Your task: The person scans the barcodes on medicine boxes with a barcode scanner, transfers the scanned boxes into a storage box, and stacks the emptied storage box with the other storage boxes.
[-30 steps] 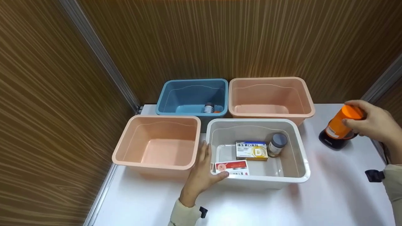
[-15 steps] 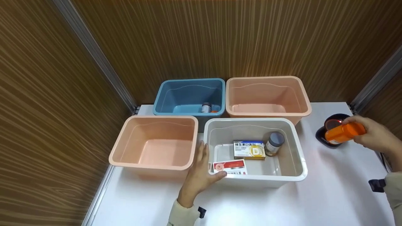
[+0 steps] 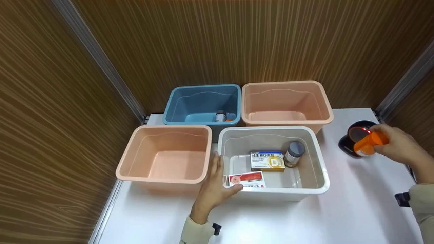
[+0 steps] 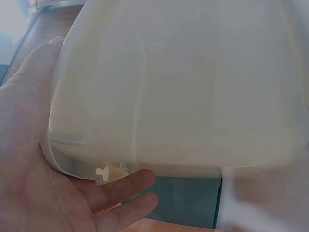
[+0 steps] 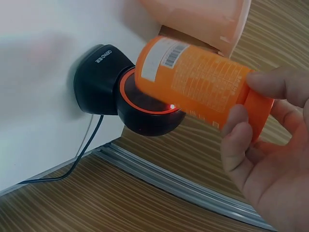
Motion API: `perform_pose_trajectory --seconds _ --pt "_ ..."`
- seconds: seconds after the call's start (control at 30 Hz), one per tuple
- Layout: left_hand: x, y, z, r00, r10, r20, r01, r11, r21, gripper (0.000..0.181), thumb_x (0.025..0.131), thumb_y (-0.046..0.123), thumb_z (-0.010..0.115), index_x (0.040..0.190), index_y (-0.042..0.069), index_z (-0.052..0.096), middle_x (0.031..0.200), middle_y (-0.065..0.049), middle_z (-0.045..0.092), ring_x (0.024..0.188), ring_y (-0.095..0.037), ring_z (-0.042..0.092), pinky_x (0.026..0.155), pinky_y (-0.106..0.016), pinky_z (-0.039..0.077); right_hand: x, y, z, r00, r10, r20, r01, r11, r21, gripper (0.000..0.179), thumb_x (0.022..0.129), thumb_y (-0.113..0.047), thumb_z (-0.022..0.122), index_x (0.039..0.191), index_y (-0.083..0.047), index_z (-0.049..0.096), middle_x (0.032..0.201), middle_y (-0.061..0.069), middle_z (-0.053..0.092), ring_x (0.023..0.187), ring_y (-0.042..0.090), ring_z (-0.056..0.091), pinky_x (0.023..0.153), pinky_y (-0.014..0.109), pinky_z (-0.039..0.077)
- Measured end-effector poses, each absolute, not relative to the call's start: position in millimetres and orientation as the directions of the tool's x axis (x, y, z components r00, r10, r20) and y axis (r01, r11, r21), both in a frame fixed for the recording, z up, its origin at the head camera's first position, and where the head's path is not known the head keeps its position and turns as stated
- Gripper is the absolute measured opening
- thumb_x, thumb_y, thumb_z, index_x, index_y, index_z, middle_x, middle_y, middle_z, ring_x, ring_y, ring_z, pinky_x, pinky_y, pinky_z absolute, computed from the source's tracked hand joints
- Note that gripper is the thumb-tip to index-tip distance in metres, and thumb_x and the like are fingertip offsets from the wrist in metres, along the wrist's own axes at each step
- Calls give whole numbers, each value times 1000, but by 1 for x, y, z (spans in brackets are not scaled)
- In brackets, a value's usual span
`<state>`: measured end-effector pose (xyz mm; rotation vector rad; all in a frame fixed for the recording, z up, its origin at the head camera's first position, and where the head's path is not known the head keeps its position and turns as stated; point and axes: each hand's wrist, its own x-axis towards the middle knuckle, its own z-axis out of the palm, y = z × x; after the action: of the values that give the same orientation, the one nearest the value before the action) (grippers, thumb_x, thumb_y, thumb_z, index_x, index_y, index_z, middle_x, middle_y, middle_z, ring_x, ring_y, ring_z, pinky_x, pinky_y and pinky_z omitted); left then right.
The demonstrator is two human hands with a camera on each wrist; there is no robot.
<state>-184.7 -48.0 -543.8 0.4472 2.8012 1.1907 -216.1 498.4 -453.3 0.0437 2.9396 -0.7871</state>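
My right hand pinches an orange bottle by its cap end, thumb and fingers around it. In the right wrist view the bottle lies tilted, its label and barcode showing, its base overlapping the round face of a black barcode scanner. Red light glows on the scanner. At the near left corner of the white bin rests my left hand, fingers extended along the side and thumb at the front rim. Inside that bin are a vitamin D box, a red-and-white box and a dark-capped bottle.
A peach bin stands left of the white one, another peach bin behind it. The blue bin at the back holds a small bottle and something orange. A cable runs from the scanner; wood-patterned walls surround the table.
My right hand has tipped the orange bottle from steeply tilted over the scanner to lying more level before its lit face. The left hand stays at the bin's corner; the view shifts slightly.
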Motion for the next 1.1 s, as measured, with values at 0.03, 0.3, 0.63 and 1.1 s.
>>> perform_pose_trajectory --seconds 0.03,0.3,0.63,1.1 --pt "-185 -48 -544 -956 289 52 238 658 714 125 76 75 71 163 8 11 169 -9 -4 153 -28 -1 118 -50 22 -217 498 -454 -995 11 -101 59 870 -489 58 87 -1 65 138 7 40 117 40 38 95 53 45 78 65 51" --pt "-184 -48 -543 -954 296 48 239 654 717 123 77 68 74 163 8 10 169 -9 -4 153 -28 -2 118 -50 22 -220 495 -451 -990 95 -107 133 884 -449 61 90 -15 67 137 10 38 116 44 44 92 52 48 74 62 53" --pt "-184 -48 -543 -955 293 54 243 661 710 124 77 71 73 163 8 10 169 -8 -4 153 -29 0 118 -51 23 -219 486 -443 -987 132 -87 156 914 -374 80 93 -54 64 133 11 40 106 40 53 83 46 52 59 46 49" --pt "-184 -47 -543 -955 290 56 245 670 701 124 76 73 72 163 8 11 169 -8 -4 153 -28 -1 118 -50 23 -211 471 -434 -986 118 -119 149 940 -306 74 91 -54 67 119 13 49 90 30 58 78 43 52 60 49 42"
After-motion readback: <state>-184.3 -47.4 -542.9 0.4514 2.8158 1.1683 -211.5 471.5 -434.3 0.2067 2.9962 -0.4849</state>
